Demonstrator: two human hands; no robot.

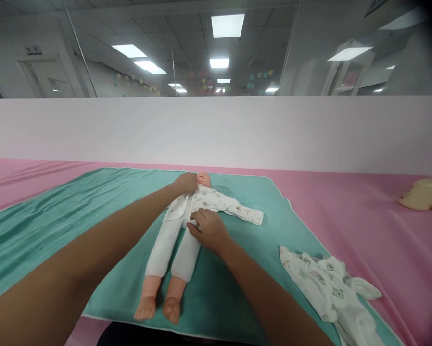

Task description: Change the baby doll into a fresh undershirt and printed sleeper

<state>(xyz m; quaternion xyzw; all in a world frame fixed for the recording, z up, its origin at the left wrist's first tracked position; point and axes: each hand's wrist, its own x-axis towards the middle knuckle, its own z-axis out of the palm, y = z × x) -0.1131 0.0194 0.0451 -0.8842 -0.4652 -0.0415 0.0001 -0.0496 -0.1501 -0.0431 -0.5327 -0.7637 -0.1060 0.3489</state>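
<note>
A baby doll (203, 179) lies on its back, head away from me, feet toward me. It wears white pants (165, 247) and a white printed baby shirt (210, 196), one sleeve stretched out to the right. My left hand (187, 183) is closed at the shirt's collar, beside the doll's chin; its fingertips are partly hidden. At the shirt's lower front edge, my right hand (209, 229) has bent fingers, with thumb and fingers pinching the cloth. The doll's arm on the left is mostly covered by my left forearm.
Under the doll is a green blanket (111, 293) on a pink sheet (346, 206). A second printed baby garment (331, 288) lies crumpled at the right. A beige object (423, 193) rests at the far right edge. A white wall panel (201, 129) with glass above borders the back.
</note>
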